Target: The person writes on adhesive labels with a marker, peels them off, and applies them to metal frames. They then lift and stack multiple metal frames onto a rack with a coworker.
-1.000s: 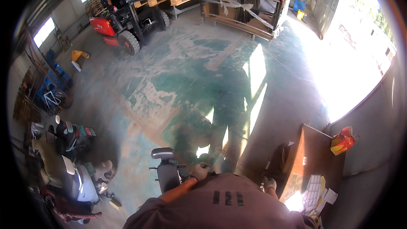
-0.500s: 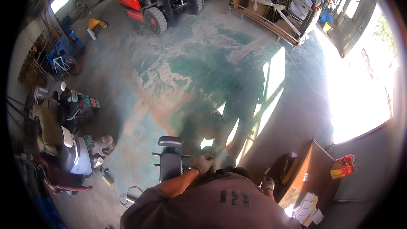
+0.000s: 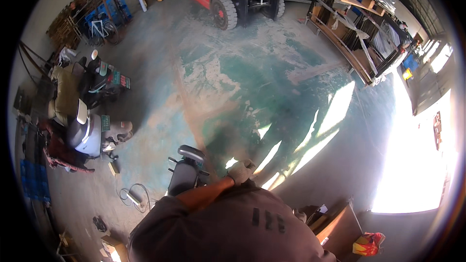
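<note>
Black padded seat sits just left of the gloved left hand, probably squishy on top but stiff and heavy underneath, so I'd grab its backrest, though can't tell if either hand's fingers are closed or gripping anything.
</note>
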Tool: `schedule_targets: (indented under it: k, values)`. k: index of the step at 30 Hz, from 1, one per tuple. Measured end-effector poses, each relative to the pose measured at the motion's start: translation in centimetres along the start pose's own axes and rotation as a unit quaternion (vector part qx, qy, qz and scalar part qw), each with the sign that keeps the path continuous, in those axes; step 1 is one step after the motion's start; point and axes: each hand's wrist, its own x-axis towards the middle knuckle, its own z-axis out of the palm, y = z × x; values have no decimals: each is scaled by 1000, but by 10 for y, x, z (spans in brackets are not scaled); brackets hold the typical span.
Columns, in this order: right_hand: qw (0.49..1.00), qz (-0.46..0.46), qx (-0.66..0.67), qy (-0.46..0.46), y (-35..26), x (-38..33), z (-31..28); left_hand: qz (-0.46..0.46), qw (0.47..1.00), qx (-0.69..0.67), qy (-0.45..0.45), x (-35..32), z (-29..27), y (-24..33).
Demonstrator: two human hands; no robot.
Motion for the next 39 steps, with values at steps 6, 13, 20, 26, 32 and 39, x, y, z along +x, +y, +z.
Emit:
schedule_targets:
  k: [6, 13, 20, 26, 32, 39]
  values:
    - [971, -175, -136, -90, -163, -26, 80, 28, 996, -73, 49, 35, -21, -11]
    - [737, -383, -538, -145, -317, 38, 216, 32, 989, -101, 101, 118, -64, -40]
    - [886, -246, -332, -211, -432, -38, 411, -3, 981, -29, 192, 234, -241, -54]
    - [847, -254, -411, -221, -504, -63, 545, -107, 955, -117, 251, 317, -394, -47]
    - [729, -366, -513, -266, -560, -49, 685, -30, 961, 82, 261, 409, -487, -123]
    - [798, -206, -505, -256, -671, -5, 929, -214, 958, -115, 152, 507, -600, -152]
